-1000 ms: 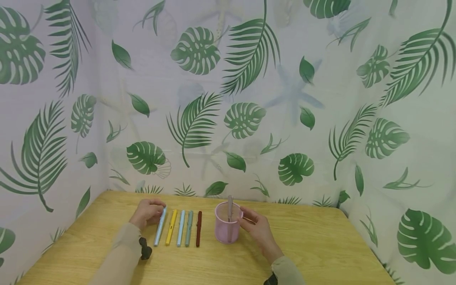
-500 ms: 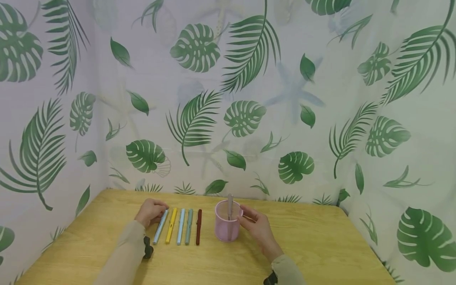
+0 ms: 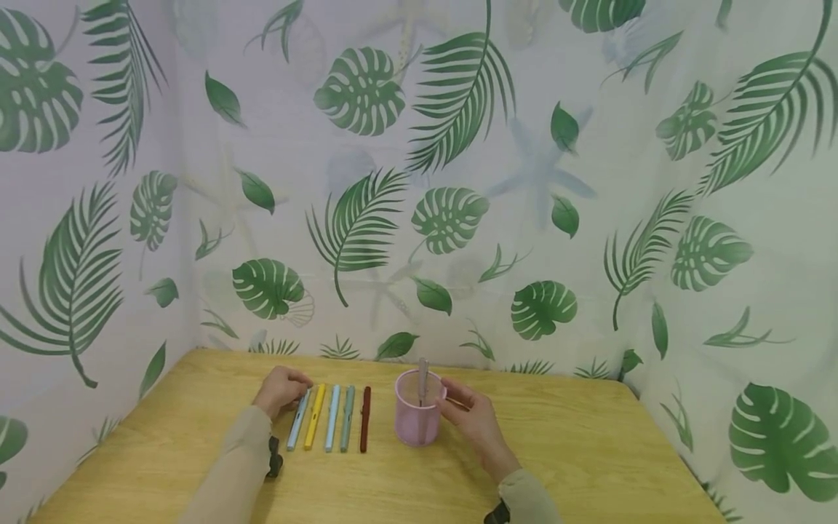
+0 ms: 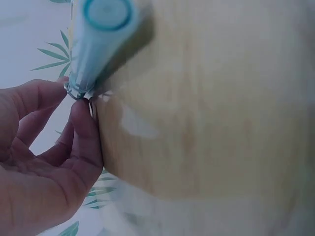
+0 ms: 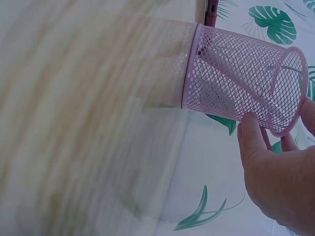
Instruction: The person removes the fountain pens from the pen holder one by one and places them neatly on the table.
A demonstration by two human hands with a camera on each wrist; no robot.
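Note:
A light blue pen (image 3: 298, 426) lies leftmost in a row on the wooden table. My left hand (image 3: 280, 389) pinches its far end between thumb and fingertips; in the left wrist view the pen (image 4: 92, 54) points toward the camera. On the right of the row stands a pink mesh pen holder (image 3: 407, 428), upright, with one greyish pen (image 3: 423, 375) leaning inside. My right hand (image 3: 478, 426) holds the holder at its right side near the rim. The right wrist view shows the thumb against the mesh, with the other fingers partly hidden.
To the right of the held pen lie a yellow pen (image 3: 315, 418), another light blue pen (image 3: 332, 418), a grey-green pen (image 3: 348, 418) and a dark red pen (image 3: 365, 418), roughly parallel. A leaf-patterned curtain (image 3: 458, 291) rises behind the table (image 3: 589, 451).
My left hand has shifted a little to the right, and the leftmost pen has moved closer to the yellow one. The right hand and the pen holder stay in place.

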